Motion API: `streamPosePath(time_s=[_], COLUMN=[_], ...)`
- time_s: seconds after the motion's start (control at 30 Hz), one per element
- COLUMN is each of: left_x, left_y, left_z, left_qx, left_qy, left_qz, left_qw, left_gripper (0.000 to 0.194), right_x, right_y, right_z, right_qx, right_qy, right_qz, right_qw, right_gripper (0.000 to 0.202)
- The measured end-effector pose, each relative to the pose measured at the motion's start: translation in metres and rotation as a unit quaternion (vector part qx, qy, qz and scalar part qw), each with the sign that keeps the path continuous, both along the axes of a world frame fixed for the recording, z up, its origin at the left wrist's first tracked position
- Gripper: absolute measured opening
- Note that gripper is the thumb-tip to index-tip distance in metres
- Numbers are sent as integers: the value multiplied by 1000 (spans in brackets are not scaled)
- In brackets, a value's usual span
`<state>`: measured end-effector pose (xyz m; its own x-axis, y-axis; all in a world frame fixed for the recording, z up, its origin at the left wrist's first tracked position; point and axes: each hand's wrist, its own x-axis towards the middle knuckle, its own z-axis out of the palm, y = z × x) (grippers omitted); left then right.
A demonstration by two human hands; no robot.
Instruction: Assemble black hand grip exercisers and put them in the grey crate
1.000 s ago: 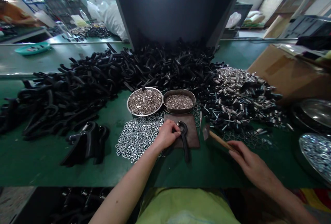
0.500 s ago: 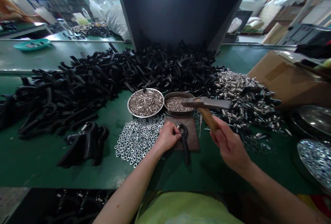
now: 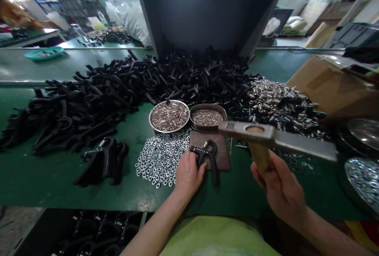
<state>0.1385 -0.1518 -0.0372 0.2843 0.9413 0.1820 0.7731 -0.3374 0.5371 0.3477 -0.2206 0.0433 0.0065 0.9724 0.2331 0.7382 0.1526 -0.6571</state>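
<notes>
My right hand (image 3: 284, 189) is closed round the wooden handle of a hammer (image 3: 266, 135), its metal head raised above the bench at the right. On a brown square pad (image 3: 223, 155) lies a black hand grip exerciser (image 3: 212, 153) with a metal coil spring at its top. My left hand (image 3: 190, 173) grips its left handle, fingers wrapped round it. Loose metal washers (image 3: 156, 161) are spread just left of that hand. Behind the pad stand a round dish of metal pins (image 3: 169, 117) and an oval tin of tiny metal parts (image 3: 207, 118).
A long heap of black handles (image 3: 118, 86) spans the back, below a tilted grey bin (image 3: 210, 19). Metal springs (image 3: 275, 98) are piled at the right, beside a cardboard box (image 3: 334, 86). Assembled grips (image 3: 103, 161) sit at the left. A bowl of washers (image 3: 364, 181) is far right.
The hammer has risen towards the camera and to the right. My left hand has shifted down from the grip's top to its left handle, uncovering the spring and upper part.
</notes>
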Motion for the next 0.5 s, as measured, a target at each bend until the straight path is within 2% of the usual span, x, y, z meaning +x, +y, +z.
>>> streamPosePath(time_s=[0.1, 0.17, 0.3, 0.37, 0.47, 0.5], left_x=[0, 1, 2, 3, 3, 0], left_y=[-4, -2, 1, 2, 7, 11], left_z=[-2, -2, 0, 2, 6, 10], left_qx=[-11, -5, -13, -25, -62, -74], left_qy=[41, 53, 54, 58, 73, 75], left_qz=[-13, -16, -17, -19, -23, -22], left_qw=[999, 998, 998, 998, 995, 994], left_gripper=[5, 5, 5, 5, 9, 9], right_x=[-3, -5, -6, -2, 9, 14], right_y=[1, 5, 2, 0, -2, -3], right_z=[-12, -13, -10, -18, -38, -45], right_qx=[-63, -98, -27, -38, -109, -107], right_qy=[-60, -81, -59, -85, -152, -168], right_qz=[48, 61, 33, 35, 48, 42], right_qw=[995, 990, 997, 995, 981, 979], right_gripper=[41, 41, 44, 43, 42, 42])
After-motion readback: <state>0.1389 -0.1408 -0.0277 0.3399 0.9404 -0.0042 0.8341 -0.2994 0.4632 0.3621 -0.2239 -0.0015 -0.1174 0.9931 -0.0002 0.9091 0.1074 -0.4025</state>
